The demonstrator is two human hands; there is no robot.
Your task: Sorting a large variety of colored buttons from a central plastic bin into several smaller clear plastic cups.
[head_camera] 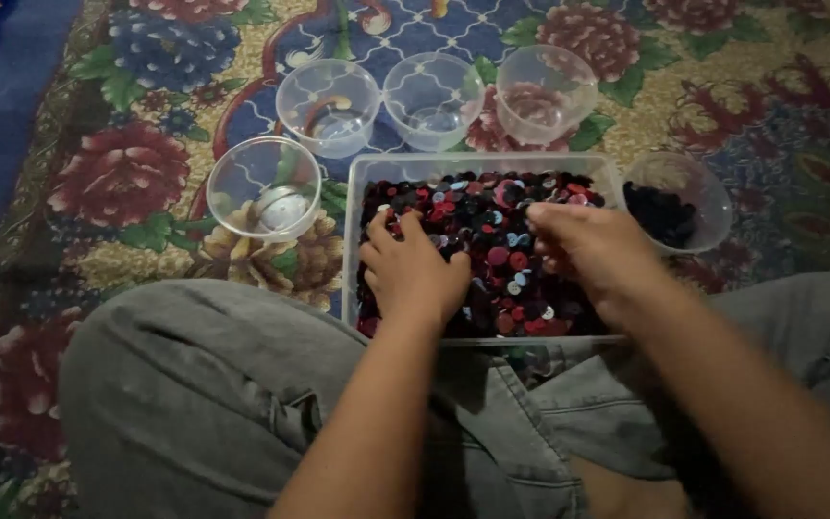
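My left hand [415, 271] lies flat, fingers spread, on buttons [492, 245] in the clear tray [353, 192]; right hand [593, 252] curled among them (grip unclear, can't tell).

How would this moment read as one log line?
left hand: in buttons | right hand: in buttons | tray: on carpet | cups: four empty

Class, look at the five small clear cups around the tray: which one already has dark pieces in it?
The cup right of the tray, beside the right hand; the other four look empty.
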